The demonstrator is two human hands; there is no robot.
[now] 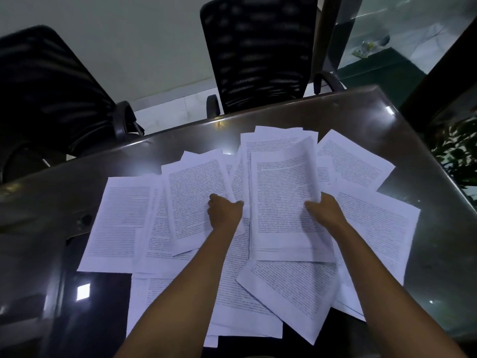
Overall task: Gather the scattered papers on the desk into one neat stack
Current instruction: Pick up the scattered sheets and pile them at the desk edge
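The right hand (325, 211) grips the right edge of a small bundle (281, 200) of printed sheets, thumb on top and fingers tucked under, so that this edge lifts and curls off the desk. The left hand (225, 211) is curled at the bundle's left edge, with its fingers hooked around the edges of sheets there; whether it grips the bundle itself or the page just left of it, I cannot tell.

That bundle is the only pile begun. The rest of the papers (180, 228) lie loose around it on the dark glossy desk (64, 202): overlapping pages fan out to its left, more poke out beyond it, a few lie to its right, and several skewed ones sit nearer the person, partly under the forearms.

From here the risk looks plain to me. The desk top is slick, so a sideways pull could send the loose pages skating, perhaps towards the desk's right edge. The forearms rest over the near sheets and could drag or crease them as the hands move. The bundle's edges are not squared, so a single-sided lift may let the lower sheets slip out and fan apart.

Two black office chairs (258, 52) stand beyond the desk.
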